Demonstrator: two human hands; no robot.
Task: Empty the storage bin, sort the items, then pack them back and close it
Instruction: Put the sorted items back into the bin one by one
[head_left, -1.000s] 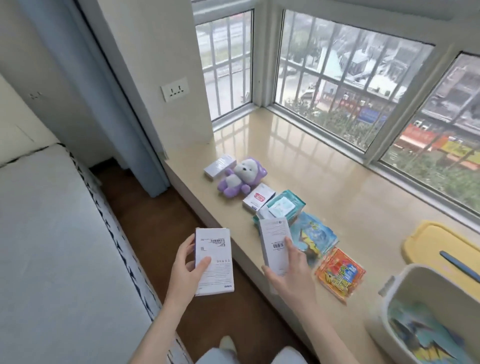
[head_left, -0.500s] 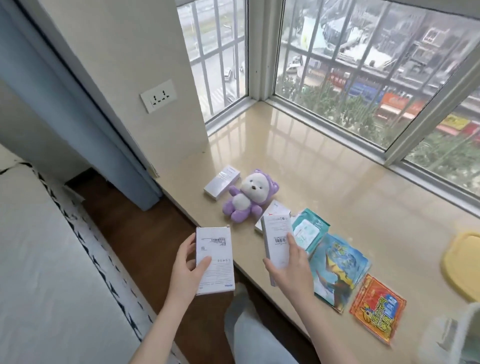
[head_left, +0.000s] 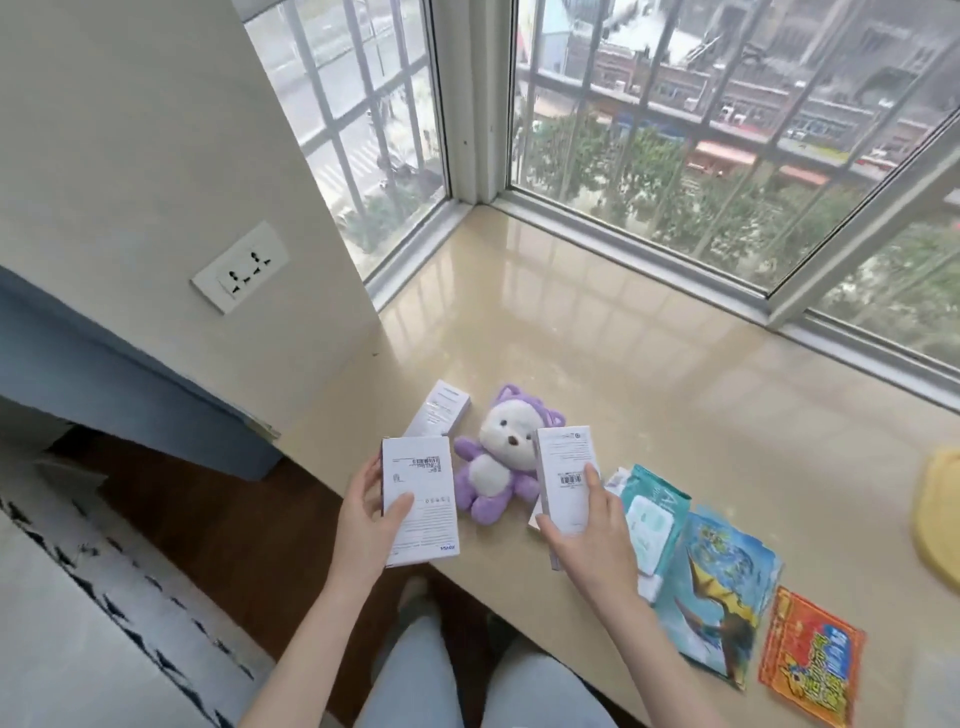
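Home bedroom: bed (head_left: 78, 623), bay-window sill (head_left: 623, 364).

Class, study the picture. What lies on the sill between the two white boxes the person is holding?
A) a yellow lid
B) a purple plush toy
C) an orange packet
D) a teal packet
B: the purple plush toy lies on the sill between the left box, gripped by the left hand, and the right box, gripped by the right hand.

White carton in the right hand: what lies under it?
Only a pale corner of another small box shows beneath the white barcoded carton; the rest is covered.
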